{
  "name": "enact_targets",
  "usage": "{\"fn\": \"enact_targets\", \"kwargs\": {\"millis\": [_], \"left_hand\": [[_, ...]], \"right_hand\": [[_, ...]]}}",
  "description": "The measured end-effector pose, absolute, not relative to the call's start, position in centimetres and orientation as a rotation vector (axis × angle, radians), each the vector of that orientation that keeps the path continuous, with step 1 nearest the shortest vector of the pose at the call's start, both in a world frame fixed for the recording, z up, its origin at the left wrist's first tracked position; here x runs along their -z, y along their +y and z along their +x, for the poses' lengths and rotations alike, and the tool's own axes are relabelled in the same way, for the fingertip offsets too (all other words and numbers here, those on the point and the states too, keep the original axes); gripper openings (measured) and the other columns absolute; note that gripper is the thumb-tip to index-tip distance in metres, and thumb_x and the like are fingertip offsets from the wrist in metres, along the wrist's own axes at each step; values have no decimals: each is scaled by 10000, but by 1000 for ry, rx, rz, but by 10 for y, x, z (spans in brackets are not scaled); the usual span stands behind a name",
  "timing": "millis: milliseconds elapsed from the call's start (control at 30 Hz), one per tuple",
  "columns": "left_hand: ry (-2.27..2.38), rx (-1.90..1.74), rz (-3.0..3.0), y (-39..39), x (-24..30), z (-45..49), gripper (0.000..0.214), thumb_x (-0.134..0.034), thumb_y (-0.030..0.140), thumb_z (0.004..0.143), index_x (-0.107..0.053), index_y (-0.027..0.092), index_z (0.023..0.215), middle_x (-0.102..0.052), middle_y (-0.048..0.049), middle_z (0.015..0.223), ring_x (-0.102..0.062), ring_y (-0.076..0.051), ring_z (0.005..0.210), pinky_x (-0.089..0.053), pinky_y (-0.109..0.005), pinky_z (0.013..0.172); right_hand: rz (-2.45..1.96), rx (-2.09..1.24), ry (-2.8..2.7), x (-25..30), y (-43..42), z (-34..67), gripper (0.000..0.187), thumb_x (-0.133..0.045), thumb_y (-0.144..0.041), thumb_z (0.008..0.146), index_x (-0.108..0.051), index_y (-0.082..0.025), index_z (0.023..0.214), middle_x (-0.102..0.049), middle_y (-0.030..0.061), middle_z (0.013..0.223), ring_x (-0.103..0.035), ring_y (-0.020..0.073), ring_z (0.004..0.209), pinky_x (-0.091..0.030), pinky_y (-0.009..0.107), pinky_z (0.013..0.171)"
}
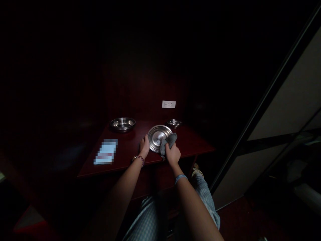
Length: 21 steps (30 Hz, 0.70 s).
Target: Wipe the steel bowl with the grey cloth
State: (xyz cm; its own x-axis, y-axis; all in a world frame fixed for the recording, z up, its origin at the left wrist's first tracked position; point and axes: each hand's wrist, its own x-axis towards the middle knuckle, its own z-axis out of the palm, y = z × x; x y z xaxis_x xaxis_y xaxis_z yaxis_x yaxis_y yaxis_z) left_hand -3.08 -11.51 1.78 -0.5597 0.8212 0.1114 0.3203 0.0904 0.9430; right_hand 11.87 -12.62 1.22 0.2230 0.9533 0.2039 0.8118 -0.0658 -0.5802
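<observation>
A round, shiny metal plate [156, 135] is tilted up toward me above the front part of the dark red desk. My left hand [144, 146] is closed on its left rim. In my right hand [173, 154] a grey cloth [171, 139] is bunched up and pressed against the plate's lower right side. The cloth hides that part of the plate, and the fingers of my right hand are partly out of sight behind it.
Toward the back left of the desk [135, 147] stands a wide metal basin [122, 124]. A smaller metal bowl [174, 123] is at the back right, below a white wall socket [169, 104]. A blurred-out light blue item [106, 152] lies at the left.
</observation>
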Motion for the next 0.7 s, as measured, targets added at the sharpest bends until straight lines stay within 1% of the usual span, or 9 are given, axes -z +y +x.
{"fn": "enact_targets", "kwargs": {"millis": [100,167,267,500,700], "left_hand": [[1868,-1445,1079,-115,-17,-31,541,-286,451,1036,-734,166,930,-778,-216,1035,-727,-303,1066,-531,-339,871],[1871,-1434,1057,-114,-18,-31,574,-287,486,1038,-747,152,964,-773,-235,1029,-728,-327,1075,-534,-351,870],[1879,-1420,1041,-113,-18,-31,629,-268,533,1041,-752,141,959,-769,-250,1004,-734,-343,1051,-535,-357,855],[1837,-1420,1099,-112,-17,-31,633,-246,497,1057,-747,133,929,-770,-256,1049,-738,-308,1026,-520,-340,888],[1804,-1459,1072,-111,-15,-31,576,-274,456,1050,-743,128,978,-765,-253,1127,-737,-300,1062,-531,-337,905]], "right_hand": [[-1923,-306,-1621,-14,-127,118,441,-429,-430,1060,-635,-137,1318,-779,159,1137,-753,276,1065,-523,324,917],[-1924,-305,-1627,-14,-127,118,436,-423,-422,1062,-633,-140,1321,-780,154,1130,-754,271,1058,-523,318,911],[-1920,-302,-1638,-15,-129,118,422,-424,-416,1062,-637,-146,1305,-781,147,1121,-754,261,1052,-522,305,897],[-1914,-299,-1641,-14,-129,120,413,-433,-420,1062,-641,-146,1290,-781,148,1118,-755,257,1057,-521,296,887],[-1947,-299,-1613,-13,-126,117,426,-426,-442,1062,-649,-146,1270,-781,153,1101,-758,257,1047,-527,309,895]]}}
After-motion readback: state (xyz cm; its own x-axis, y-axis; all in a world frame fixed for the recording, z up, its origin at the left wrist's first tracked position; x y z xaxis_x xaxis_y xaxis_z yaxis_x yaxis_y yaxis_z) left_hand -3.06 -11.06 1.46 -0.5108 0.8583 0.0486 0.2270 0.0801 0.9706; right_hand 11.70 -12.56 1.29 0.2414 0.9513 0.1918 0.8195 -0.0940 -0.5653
